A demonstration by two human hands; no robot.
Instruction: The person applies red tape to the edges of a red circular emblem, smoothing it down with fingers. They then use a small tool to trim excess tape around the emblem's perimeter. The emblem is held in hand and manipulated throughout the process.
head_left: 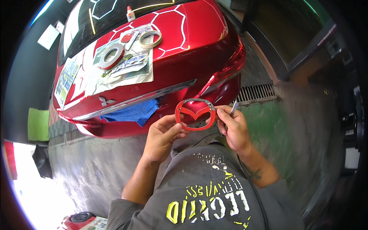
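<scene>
In front of my chest I hold an oval car emblem with a winged bar across its middle. Its face toward me is mostly red, while the upper arc shows bare grey-black. My left hand pinches the lower left rim between thumb and fingers. At the right rim, the thumb and fingers of my right hand grip the emblem. A slim silver tool, perhaps a cutter, also sticks up from between the right fingers; its lower part is mostly hidden by the hand.
A red car stands ahead. On its boot lie newspaper sheets, a red-edged tape roll, a masking tape roll and a small white bottle. A blue cloth hangs below the trim. A floor grate runs at right.
</scene>
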